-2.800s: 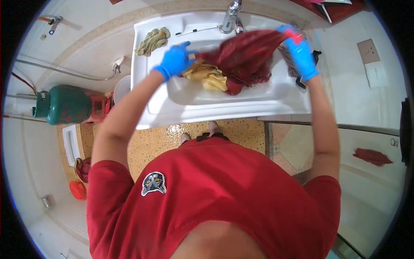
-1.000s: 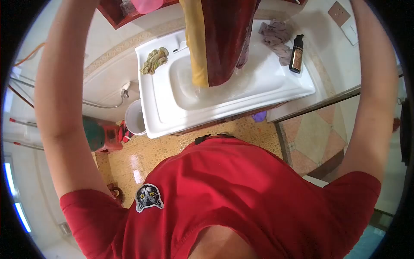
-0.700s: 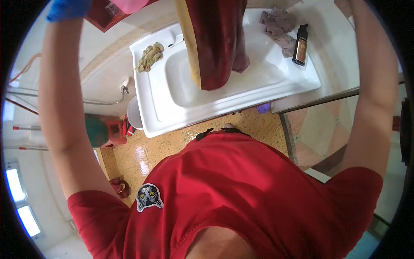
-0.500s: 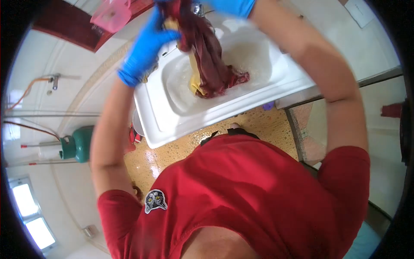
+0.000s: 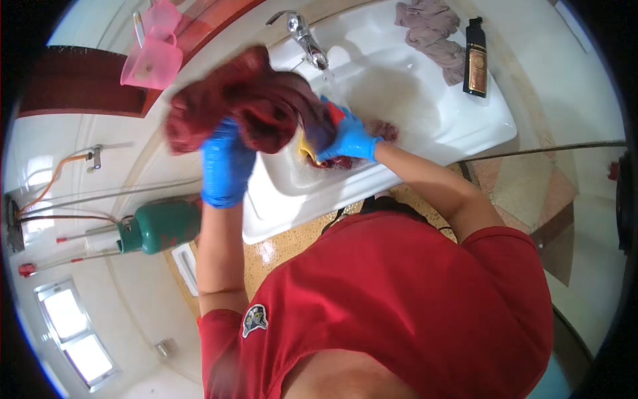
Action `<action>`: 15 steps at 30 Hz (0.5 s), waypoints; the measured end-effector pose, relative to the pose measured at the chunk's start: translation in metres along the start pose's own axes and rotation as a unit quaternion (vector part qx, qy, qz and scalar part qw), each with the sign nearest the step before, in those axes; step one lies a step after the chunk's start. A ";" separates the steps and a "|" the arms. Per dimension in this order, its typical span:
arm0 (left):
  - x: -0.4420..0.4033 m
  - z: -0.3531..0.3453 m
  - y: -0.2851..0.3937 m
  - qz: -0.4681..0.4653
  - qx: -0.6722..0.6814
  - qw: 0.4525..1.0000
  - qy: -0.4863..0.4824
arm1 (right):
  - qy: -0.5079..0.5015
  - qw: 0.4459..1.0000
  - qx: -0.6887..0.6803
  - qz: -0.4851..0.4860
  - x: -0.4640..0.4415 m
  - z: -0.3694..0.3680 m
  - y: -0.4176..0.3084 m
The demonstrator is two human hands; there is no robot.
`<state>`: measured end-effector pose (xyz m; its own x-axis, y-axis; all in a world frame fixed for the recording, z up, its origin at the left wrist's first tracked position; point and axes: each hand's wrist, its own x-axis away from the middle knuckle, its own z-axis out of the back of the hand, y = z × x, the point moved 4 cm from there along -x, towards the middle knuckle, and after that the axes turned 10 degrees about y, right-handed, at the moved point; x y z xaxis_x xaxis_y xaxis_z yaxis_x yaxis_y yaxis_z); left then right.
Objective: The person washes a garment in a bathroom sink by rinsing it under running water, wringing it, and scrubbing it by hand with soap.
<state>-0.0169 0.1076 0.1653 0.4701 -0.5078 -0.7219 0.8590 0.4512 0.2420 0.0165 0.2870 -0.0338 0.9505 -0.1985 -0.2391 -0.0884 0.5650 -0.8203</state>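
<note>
A wet maroon cloth [image 5: 256, 100] with a yellow part stretches between my two blue-gloved hands. My left hand [image 5: 228, 163] is closed on its bunched upper end, raised left of the white sink [image 5: 266, 216]. Lower down, my right hand [image 5: 353, 138] grips the cloth inside the basin, with its fingers wrapped round it. The cloth's lower end lies in cloudy, foamy water [image 5: 392, 93], partly hidden by my right hand. Water runs from the chrome faucet [image 5: 307, 41] just above that hand.
A grey-brown cloth [image 5: 430, 33] and a black pump bottle [image 5: 475, 60] rest on the sink's right rim. Pink cups [image 5: 153, 63] stand at the upper left, near a dark red ledge [image 5: 80, 90]. A green gas cylinder [image 5: 166, 225] is at the left.
My left hand has come down and lifted the bunched cloth to the left, away from the faucet. My right hand has moved down into the basin onto the cloth's lower part.
</note>
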 end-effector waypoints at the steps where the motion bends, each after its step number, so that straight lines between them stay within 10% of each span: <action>1: -0.020 0.014 0.004 0.048 0.057 0.997 0.030 | 0.030 0.998 -0.049 0.024 -0.011 0.003 -0.017; 5: -0.069 0.058 0.002 0.250 0.391 0.862 0.206 | 0.023 0.954 -0.298 -0.020 -0.044 0.039 -0.075; 15: -0.020 0.038 -0.044 0.420 0.509 0.691 0.296 | 0.108 0.857 -0.499 -0.077 -0.042 0.085 0.004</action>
<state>-0.0560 0.0696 0.1937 0.9829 0.1431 -0.1160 0.1728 -0.4986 0.8494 0.0020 0.3661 0.0168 0.9062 -0.4132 -0.0901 -0.2794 -0.4248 -0.8611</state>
